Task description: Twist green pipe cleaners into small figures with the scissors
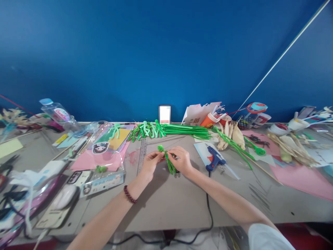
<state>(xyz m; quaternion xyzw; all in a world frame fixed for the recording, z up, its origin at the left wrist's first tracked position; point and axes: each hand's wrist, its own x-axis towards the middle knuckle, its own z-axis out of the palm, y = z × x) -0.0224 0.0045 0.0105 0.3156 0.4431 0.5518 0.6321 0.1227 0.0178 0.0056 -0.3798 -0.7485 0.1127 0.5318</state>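
Note:
My left hand [152,162] and my right hand [182,160] meet over the middle of the table, both closed in a pinch. Between them they grip a green pipe-cleaner piece [170,166], with a round coiled head at its top left and fuzzy strands hanging down. A small dark object lies partly hidden behind my right hand; I cannot make out what it is. Behind my hands lies a bundle of green pipe-cleaner stems [187,130], with light and dark green twisted pieces [149,130] at its left end.
A blue hot glue gun [216,159] lies to the right, its black cord [209,205] running off the front edge. Nearby on the left are a ruler [142,156], pink paper [85,161] and a computer mouse [64,197]. A phone [164,114] leans on the blue wall.

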